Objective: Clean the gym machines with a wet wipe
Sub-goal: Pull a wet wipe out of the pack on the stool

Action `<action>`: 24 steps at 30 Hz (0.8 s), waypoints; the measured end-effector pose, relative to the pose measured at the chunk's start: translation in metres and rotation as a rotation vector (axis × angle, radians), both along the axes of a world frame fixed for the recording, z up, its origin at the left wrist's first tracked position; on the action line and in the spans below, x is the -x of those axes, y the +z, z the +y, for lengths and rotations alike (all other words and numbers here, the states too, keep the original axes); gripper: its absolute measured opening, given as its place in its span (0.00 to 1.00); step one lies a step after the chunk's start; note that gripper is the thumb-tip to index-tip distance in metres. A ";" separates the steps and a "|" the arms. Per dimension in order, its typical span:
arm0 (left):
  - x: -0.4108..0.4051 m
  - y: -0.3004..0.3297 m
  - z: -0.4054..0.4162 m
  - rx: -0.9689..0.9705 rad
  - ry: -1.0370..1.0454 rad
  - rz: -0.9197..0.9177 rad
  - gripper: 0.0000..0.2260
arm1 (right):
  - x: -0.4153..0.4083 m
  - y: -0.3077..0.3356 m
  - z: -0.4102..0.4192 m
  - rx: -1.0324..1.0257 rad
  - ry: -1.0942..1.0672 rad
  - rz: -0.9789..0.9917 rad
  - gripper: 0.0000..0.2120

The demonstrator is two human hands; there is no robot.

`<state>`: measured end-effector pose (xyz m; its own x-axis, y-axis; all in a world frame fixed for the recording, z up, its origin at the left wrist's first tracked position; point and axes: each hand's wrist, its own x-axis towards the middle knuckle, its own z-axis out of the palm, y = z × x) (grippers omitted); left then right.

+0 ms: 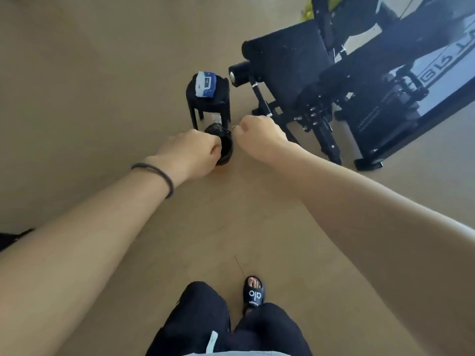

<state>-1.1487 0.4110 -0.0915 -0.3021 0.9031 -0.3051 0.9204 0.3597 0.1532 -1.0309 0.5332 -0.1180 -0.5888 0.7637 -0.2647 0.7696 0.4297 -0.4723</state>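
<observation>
Mid-frame, left hand [198, 152] and right hand [259, 132] pinch the bin bag [223, 142] rim, probably holding it open for used wipes.

The floor [102, 73] is plain beige; the gym machine [321, 80] is black with small silver fittings; the stool [208, 101] is black; the wipe pack [205, 84] on it is blue and white; the bag [223, 145] is black; the slipper [254, 291] is black with white lettering.
</observation>
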 end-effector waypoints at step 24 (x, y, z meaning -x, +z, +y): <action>0.458 -0.097 0.223 0.129 -0.063 -0.154 0.13 | 0.412 -0.104 0.200 0.121 -0.191 -0.143 0.12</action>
